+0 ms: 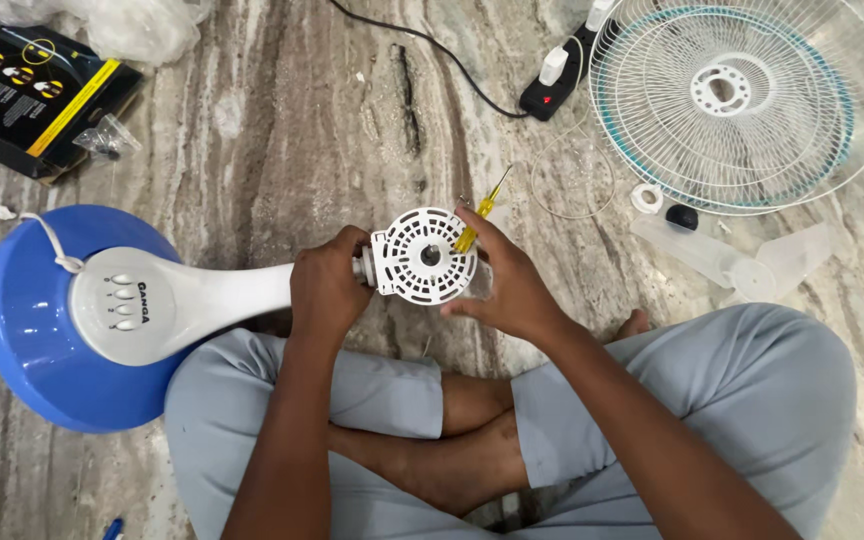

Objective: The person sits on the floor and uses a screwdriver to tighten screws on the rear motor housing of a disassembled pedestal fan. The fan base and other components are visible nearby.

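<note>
A table fan lies on its side across my lap. Its blue round base (27, 340) is at the left and its white stand (167, 300) with several buttons points right. My left hand (327, 285) grips the neck of the stand just behind the white slotted motor housing (420, 257). My right hand (507, 285) steadies the housing from the right and holds a yellow-handled screwdriver (480, 212) against its upper right edge. The housing's round vented face points up at the camera.
Two white wire fan guards (742, 95) lie stacked at the upper right, with a clear fan blade (752, 270), a white ring (646, 197) and a black cap (681, 216) below them. A black power strip (552, 90) and a dark box (27, 90) sit on the marble floor.
</note>
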